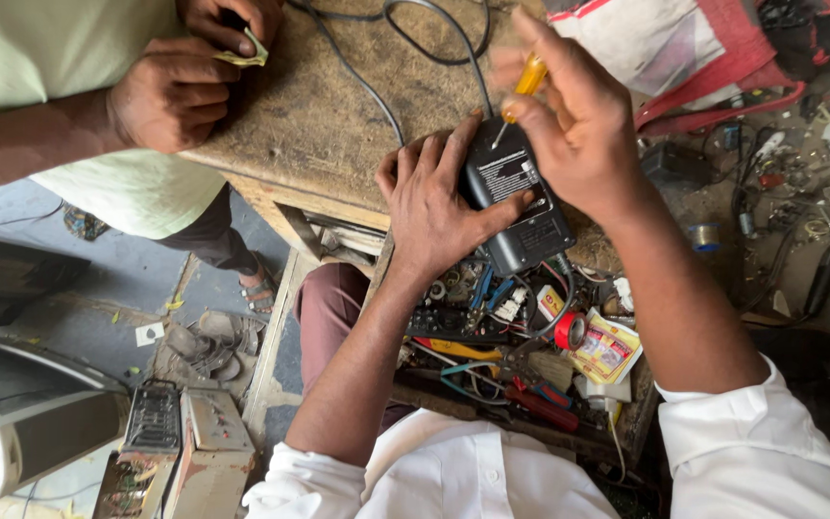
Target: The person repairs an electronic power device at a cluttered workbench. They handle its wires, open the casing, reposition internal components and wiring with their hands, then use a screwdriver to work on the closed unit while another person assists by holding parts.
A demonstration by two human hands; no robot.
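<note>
Nearest me, just below the black adapter [516,207], I see one open drawer [521,336] crowded with small parts: one red tape roll [570,330], one yellow packet [609,351], and red-handled pliers [540,404]; the rest is too tangled for me to count.

Above the drawer, my left hand [434,207] lies on the wooden worktop [329,115], its grip closed around the adapter's left side, thumb across the label face and fingers curled over the top edge. So the adapter sits inside that grip, pressed flat on the worktop at its front edge.

My right hand [578,120] is over the adapter's upper right, its grip narrow and pinched on one yellow-handled screwdriver [528,79], whose thin shaft slants down to the adapter's top face.

One dark cable [377,91] runs away from the adapter across the worktop.

Far left of the adapter, another person's two hands [194,67] hold a folded greenish slip [247,53] at the worktop's corner.
</note>
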